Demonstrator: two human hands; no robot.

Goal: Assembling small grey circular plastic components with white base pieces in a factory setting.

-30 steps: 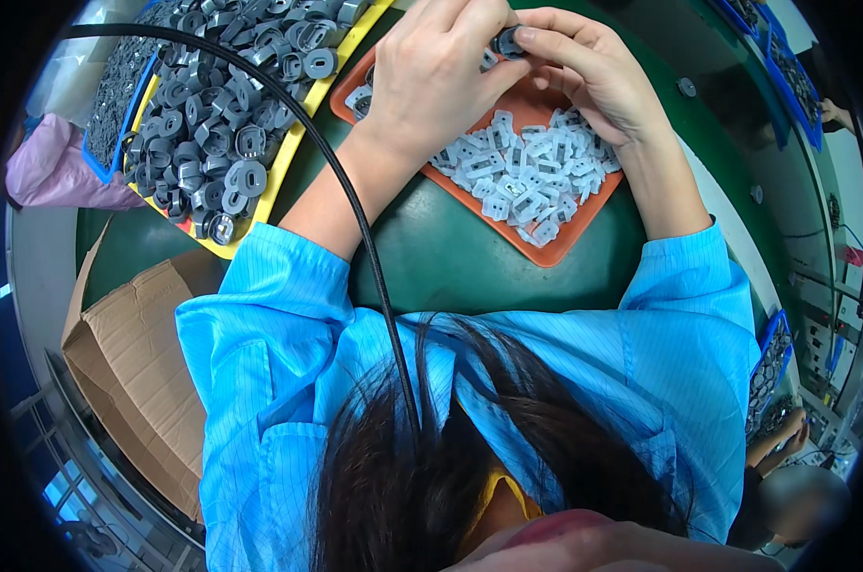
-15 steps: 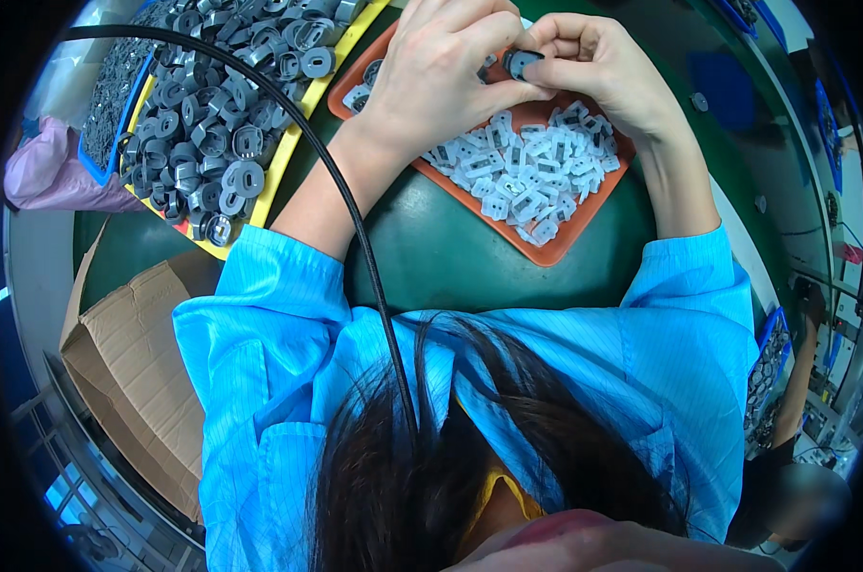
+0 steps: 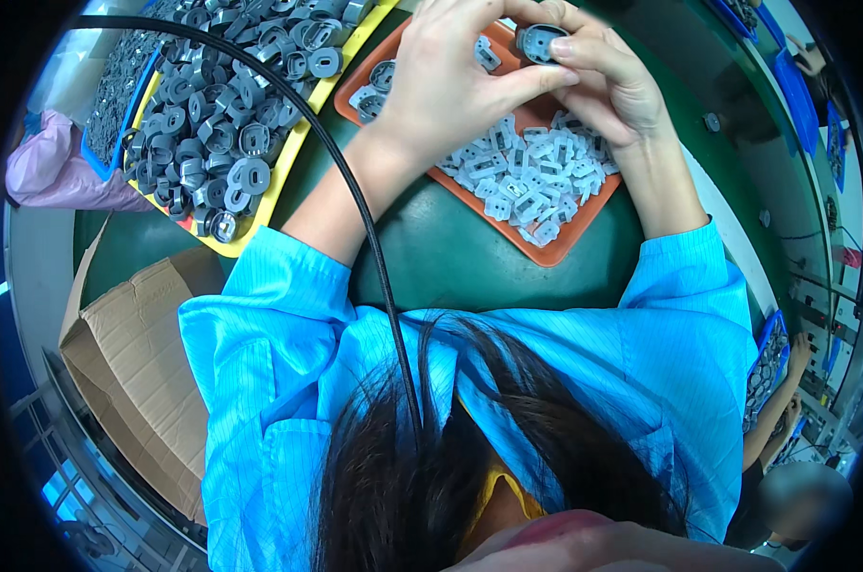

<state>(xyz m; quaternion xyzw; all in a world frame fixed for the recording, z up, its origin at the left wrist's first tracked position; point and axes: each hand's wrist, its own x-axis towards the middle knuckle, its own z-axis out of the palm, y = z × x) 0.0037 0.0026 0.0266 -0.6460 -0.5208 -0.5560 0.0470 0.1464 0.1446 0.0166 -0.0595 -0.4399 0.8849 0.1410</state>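
A small dark grey oval plastic housing (image 3: 540, 44) is pinched between both my hands above the orange tray (image 3: 557, 250). My right hand (image 3: 610, 84) has its thumb on the housing's open face. My left hand (image 3: 450, 86) curls its fingers around the far side, its thumb stretched below the housing toward my right palm. Fingertips behind the housing are partly hidden. Under my hands, the tray holds a heap of translucent white plastic pieces (image 3: 522, 181). A few grey housings (image 3: 382, 76) and white pieces lie in its left corner.
At left, a yellow-rimmed tray (image 3: 277, 181) is heaped with grey housings; a blue bin (image 3: 98, 164) of small dark parts stands beyond. A black cable (image 3: 341, 181) crosses in front of my left forearm. An open cardboard box (image 3: 145, 334) sits lower left. Another person's arm (image 3: 779, 400) shows at right.
The housing has moved slightly right and up, with its open face showing more. My left hand has shifted a little right. At right, the other person's arms have moved.
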